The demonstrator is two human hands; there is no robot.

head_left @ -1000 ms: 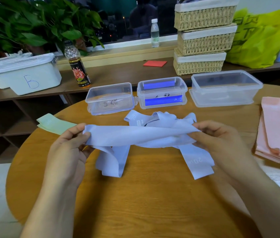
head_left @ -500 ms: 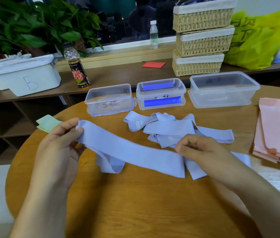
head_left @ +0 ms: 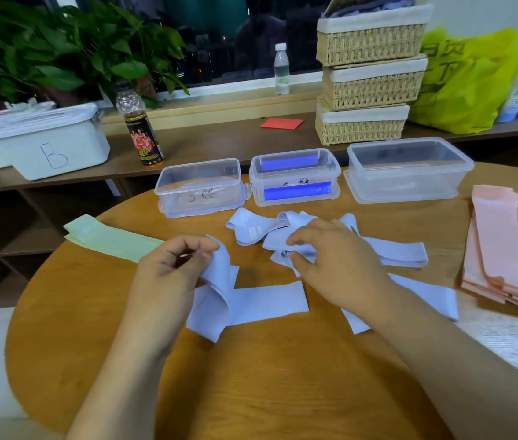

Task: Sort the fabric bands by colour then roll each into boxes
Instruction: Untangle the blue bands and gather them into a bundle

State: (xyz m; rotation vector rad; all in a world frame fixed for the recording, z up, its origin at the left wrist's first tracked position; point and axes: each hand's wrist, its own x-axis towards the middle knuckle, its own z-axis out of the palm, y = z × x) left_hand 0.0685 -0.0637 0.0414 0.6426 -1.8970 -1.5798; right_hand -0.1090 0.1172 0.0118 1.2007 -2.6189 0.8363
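Observation:
A lavender fabric band [head_left: 260,301] lies across the round wooden table [head_left: 251,382]. My left hand [head_left: 168,281] pinches its left end, which curls upward. My right hand [head_left: 330,265] reaches over a tangled heap of lavender bands [head_left: 391,254] and grips one of them with curled fingers. Green bands [head_left: 108,239] lie flat at the left. Pink bands [head_left: 502,249] are stacked at the right. Three clear plastic boxes stand at the far side: a left box [head_left: 200,185], a middle box with blue latches [head_left: 294,176] and a larger right box [head_left: 410,168].
A shelf behind the table holds a white bin marked B [head_left: 45,147], a dark drink bottle [head_left: 140,128], a red card [head_left: 281,123], three stacked wicker baskets [head_left: 368,74], a water bottle [head_left: 282,69] and a yellow-green bag [head_left: 464,81]. Plants [head_left: 60,52] stand at the back left.
My right hand let go of the stretched band's right end, which now lies on the table, and moved up onto the heap. My left hand moved right, curling the band's left end.

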